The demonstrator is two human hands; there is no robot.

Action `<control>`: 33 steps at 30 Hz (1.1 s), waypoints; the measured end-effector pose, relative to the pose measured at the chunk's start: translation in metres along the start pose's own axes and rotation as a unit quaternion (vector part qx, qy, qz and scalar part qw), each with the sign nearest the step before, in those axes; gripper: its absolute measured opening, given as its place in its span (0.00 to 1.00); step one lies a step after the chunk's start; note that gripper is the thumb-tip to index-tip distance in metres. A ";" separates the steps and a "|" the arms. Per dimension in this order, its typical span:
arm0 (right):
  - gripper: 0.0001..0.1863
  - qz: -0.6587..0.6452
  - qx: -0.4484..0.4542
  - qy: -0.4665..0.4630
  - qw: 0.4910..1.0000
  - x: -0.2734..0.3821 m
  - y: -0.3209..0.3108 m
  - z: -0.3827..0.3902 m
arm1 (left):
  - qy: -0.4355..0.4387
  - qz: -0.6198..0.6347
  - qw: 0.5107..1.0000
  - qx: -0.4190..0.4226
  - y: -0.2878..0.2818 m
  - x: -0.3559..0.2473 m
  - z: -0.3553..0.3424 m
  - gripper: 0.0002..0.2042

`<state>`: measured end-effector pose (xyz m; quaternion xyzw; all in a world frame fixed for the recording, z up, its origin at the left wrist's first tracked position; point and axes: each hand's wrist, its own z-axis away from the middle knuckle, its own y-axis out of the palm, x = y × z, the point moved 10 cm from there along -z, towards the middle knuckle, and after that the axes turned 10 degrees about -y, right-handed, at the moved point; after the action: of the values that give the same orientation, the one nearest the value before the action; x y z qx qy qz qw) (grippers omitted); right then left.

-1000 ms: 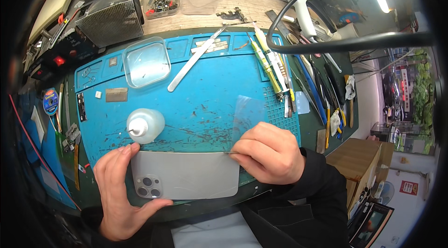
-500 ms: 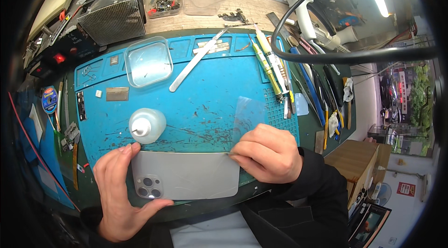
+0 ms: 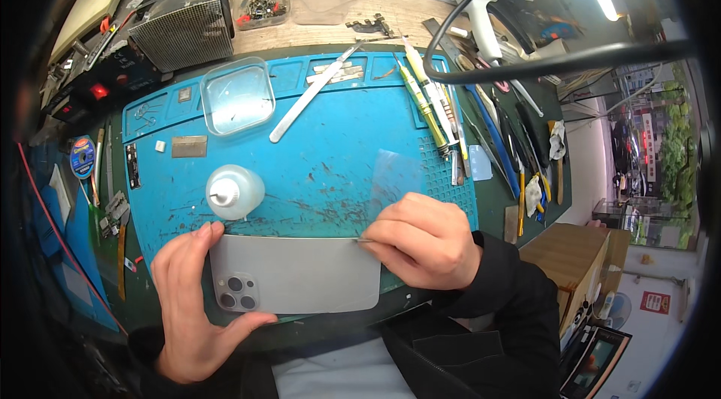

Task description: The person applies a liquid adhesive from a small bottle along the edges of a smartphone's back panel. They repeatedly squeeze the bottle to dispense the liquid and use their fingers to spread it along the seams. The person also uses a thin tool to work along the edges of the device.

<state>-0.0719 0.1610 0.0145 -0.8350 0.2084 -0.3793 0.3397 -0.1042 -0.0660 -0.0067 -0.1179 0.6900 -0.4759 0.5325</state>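
Observation:
A grey phone (image 3: 308, 271) lies back up near the mat's front edge, its camera cluster of several lenses at the left end. My left hand (image 3: 188, 294) holds that end, fingers at the far edge and thumb at the near edge. At the far right corner my right hand (image 3: 424, 237) is closed in a pinch against the phone's edge. A thin, dark tip shows at those fingertips, but what it belongs to is hidden. Just beyond the right hand is a translucent bluish plastic sheet (image 3: 396, 176). Past the left fingertips stands a white squeeze bottle (image 3: 244, 195).
The blue work mat (image 3: 300, 174) bears a clear plastic tray (image 3: 238, 96), a metal spatula (image 3: 312, 99), a small metal plate (image 3: 189, 146) and syringes (image 3: 424, 99). Many hand tools lie at right. A black cable (image 3: 556, 72) arches over the right side. A mesh-fronted box (image 3: 184, 31) stands at far left.
The pinching right fingertips have shifted slightly left along the phone's far edge. The whole view has moved a little. My left hand keeps its hold.

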 end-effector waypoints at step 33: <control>0.07 -0.045 -0.034 0.048 0.997 -0.015 -0.002 0.008 | -0.002 0.094 0.993 -0.068 -0.013 0.001 -0.061 0.33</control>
<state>-0.0746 0.1746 0.0045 -0.8356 0.1991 -0.4263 0.2837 -0.1610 -0.0414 0.0014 -0.0892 0.7279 -0.3757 0.5667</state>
